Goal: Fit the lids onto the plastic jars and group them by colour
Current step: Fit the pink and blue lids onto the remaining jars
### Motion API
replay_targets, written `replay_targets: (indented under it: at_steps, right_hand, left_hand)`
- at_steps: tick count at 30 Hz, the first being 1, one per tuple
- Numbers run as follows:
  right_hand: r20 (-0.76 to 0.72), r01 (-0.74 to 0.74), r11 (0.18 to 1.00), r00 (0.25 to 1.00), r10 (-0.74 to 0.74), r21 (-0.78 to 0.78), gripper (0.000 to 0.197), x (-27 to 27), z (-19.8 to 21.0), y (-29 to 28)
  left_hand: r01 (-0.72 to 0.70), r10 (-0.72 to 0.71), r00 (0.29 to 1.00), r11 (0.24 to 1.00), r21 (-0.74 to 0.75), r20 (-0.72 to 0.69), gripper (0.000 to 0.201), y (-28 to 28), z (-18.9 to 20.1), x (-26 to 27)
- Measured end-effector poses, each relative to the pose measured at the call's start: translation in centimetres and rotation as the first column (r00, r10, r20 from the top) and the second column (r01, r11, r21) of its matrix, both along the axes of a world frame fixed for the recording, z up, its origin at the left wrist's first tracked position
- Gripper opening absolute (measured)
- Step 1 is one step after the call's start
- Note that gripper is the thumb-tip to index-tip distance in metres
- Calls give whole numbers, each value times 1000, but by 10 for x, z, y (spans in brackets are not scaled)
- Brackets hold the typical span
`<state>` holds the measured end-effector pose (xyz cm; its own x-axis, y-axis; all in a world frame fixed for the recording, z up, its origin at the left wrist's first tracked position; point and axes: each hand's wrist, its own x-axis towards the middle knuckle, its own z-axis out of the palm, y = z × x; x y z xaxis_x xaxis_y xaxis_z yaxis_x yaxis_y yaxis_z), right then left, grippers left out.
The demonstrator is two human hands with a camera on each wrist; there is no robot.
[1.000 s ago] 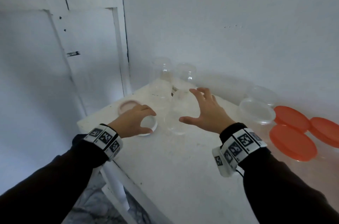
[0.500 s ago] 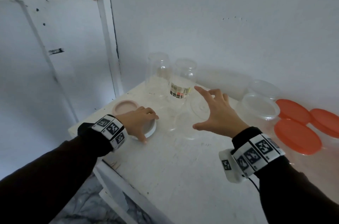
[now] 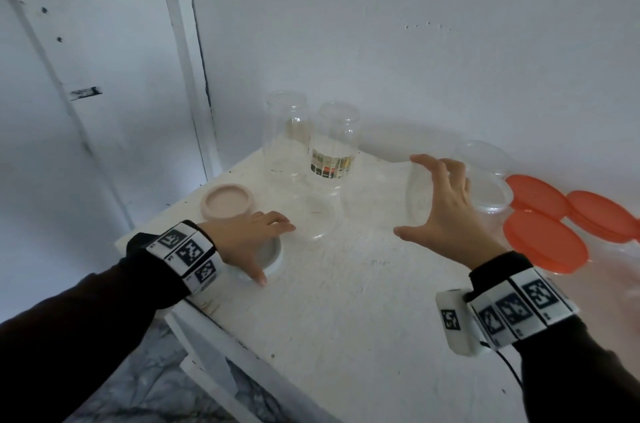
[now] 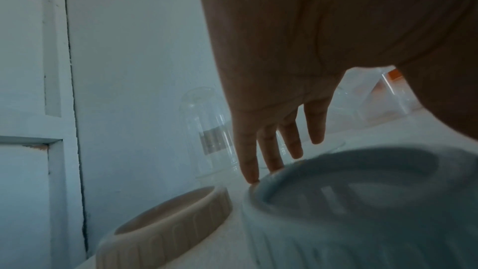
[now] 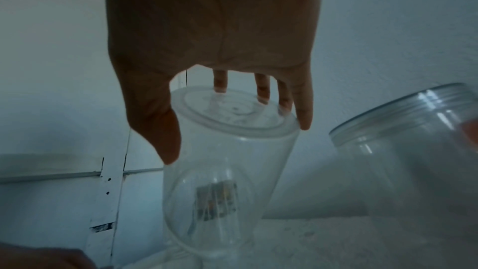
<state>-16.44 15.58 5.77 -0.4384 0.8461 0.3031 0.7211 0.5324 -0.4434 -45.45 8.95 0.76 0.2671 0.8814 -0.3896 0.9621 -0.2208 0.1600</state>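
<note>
My right hand grips a clear plastic jar by its base, thumb on one side and fingers on the other. In the right wrist view this jar is tilted, mouth down near the table. My left hand rests on a white lid lying open side up near the table's left edge. Its straight fingers touch the white lid's far rim. A pink lid lies just behind. Two more clear jars stand upside down at the back.
Right of my right hand stand wide clear tubs with clear lids and three orange-lidded ones. The white table sits in a corner, wall behind and a white door to the left. Its left edge drops to the floor.
My right hand has moved right and closed round the clear jar's base, tipping the jar over. My left hand has flattened onto the white lid, which stays in place.
</note>
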Motion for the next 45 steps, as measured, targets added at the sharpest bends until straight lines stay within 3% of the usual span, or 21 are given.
replay_targets:
  at_steps: [7,14,19,27,32,36,45]
  right_hand:
    - [-95,12,1000,995,-14,-21,92,9,-2,-2]
    - [-137,79,995,987,-87,-62,91,21,1,-16]
    - [-79,118,987,989,-127,-107,86,29,-7,-22]
    - [-53,127,975,989,-138,-181,99,28,-19,-29]
    - [-74,149,962,983,-170,-228,95,26,-30,-29]
    - [-148,106,935,975,-164,-339,85,26,-39,-28]
    - [-211,-20,895,974,-84,-447,97,31,-52,-29]
  left_hand:
    - [32,-33,999,996,80,21,97,35,12,15]
    - [109,-109,993,994,2,-41,109,75,1,34]
    - [75,-83,990,995,-73,-114,108,83,-1,41]
    - [35,-35,992,999,-4,-118,101,87,0,41]
    - [19,-19,1000,1000,10,-15,96,86,0,40]
    - [28,-40,985,997,73,168,96,83,5,35]
    - [-43,-59,845,983,177,531,85,56,26,28]
